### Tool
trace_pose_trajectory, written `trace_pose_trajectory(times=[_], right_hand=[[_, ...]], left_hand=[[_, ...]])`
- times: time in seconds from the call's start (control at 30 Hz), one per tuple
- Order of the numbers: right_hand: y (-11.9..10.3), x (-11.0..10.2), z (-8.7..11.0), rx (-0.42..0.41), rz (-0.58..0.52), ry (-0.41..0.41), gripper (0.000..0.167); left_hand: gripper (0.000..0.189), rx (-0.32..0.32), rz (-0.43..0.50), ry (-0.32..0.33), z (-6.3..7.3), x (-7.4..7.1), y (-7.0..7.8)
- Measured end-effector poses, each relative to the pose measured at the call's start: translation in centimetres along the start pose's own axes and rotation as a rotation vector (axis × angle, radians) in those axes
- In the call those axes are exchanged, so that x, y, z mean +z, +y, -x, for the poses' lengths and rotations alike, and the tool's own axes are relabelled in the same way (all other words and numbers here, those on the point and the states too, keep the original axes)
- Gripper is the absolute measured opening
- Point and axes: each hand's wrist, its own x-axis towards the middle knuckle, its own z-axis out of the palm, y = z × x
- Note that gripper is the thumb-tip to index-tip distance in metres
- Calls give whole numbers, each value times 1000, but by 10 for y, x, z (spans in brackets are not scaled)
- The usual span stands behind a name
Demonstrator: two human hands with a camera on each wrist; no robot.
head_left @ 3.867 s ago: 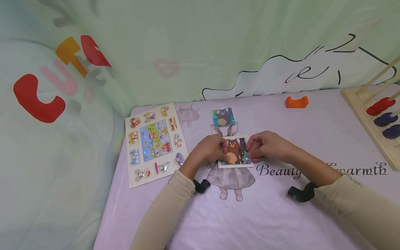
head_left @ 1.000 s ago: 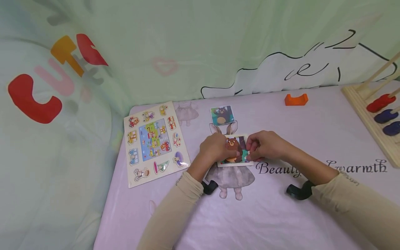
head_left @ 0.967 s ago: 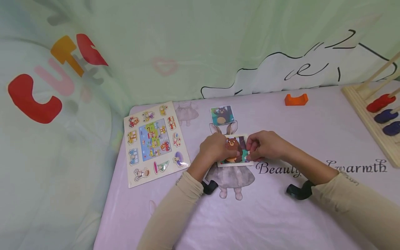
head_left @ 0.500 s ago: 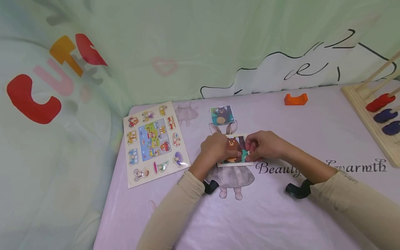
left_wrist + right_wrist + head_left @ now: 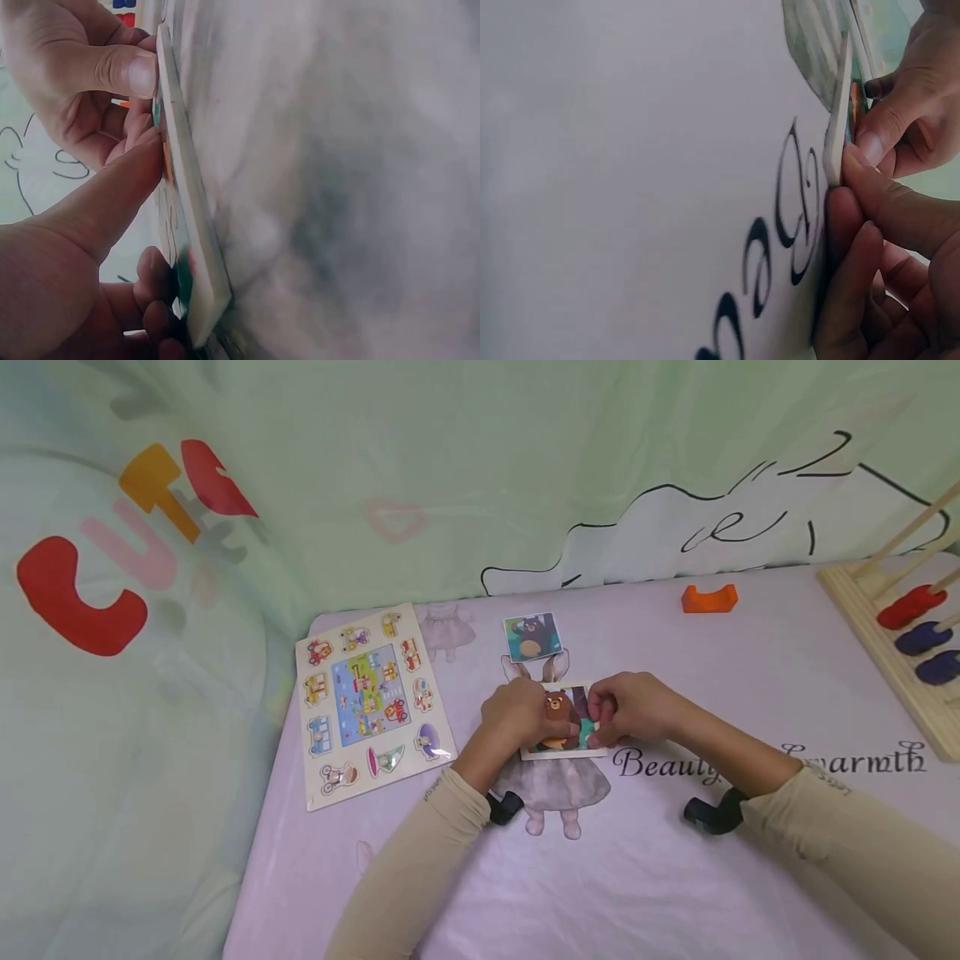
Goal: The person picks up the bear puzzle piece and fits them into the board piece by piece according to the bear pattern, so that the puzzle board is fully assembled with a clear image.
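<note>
A small bear puzzle (image 5: 558,703) in a pale wooden tray lies on the table in front of the person. The left hand (image 5: 516,720) holds it from the left: the thumb lies across the bear's belly, and in the left wrist view the other fingers curl at the edge of the tray (image 5: 196,217). At the opposite side, the right hand (image 5: 637,710) pinches the puzzle's right edge between thumb and bent fingers. The right wrist view shows that thumb at the tray's corner (image 5: 836,150), close to the left thumb. The hands cover parts of the picture.
Behind the puzzle lies a bear picture card (image 5: 533,637). A vehicle peg puzzle board (image 5: 322,797) is at the left. An orange block (image 5: 709,599) sits near the back, and a wooden rack (image 5: 885,643) with red and blue pieces stands at the right.
Since the earliest frame, the left hand has shifted right, its thumb farther across the bear. The gap by the right-hand strip of the picture looks narrower. Over the last second, hardly anything moves.
</note>
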Motion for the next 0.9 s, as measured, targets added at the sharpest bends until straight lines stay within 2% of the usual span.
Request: trace_pose_trajectory(times=[0.2,0.4,0.6,0.9], right_hand=[[-3,-2,-1,-1,-47,-38,24],[-7,-5,-2,-1,-29,-36,25],[-7,-5,-4,27,-54,-55,19],[-9,-4,-3,57,-45,-33,18]], left_hand=[[51,8,-10,-2,1,0,-2],[57,36,-57,-5,5,-3,-2],[63,25,-73,-2,9,-3,0],[59,30,-72,5,6,1,-1]])
